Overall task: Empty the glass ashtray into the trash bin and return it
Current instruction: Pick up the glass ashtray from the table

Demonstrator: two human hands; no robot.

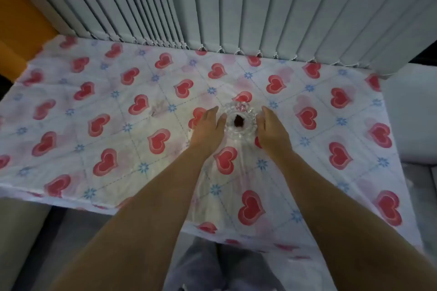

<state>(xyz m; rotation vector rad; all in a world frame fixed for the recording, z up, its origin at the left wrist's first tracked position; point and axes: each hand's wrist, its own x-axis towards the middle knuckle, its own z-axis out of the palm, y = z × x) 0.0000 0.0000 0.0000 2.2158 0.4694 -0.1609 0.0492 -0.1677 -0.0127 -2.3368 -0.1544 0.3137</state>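
Note:
A clear cut-glass ashtray [240,121] stands on the heart-patterned tablecloth [118,130] near the table's middle, with a dark brown lump in its bowl. My left hand [208,129] lies flat just left of it, thumb near the rim. My right hand [272,131] is close against the ashtray's right side, fingers curved. Neither hand has lifted it; whether the fingers touch the glass I cannot tell. No trash bin is in view.
Grey vertical blinds [236,7] hang right behind the table's far edge. An orange wall [21,21] is at the left. A pale cushion or seat [411,113] sits to the right. My knees in grey cloth [212,267] are below the near edge.

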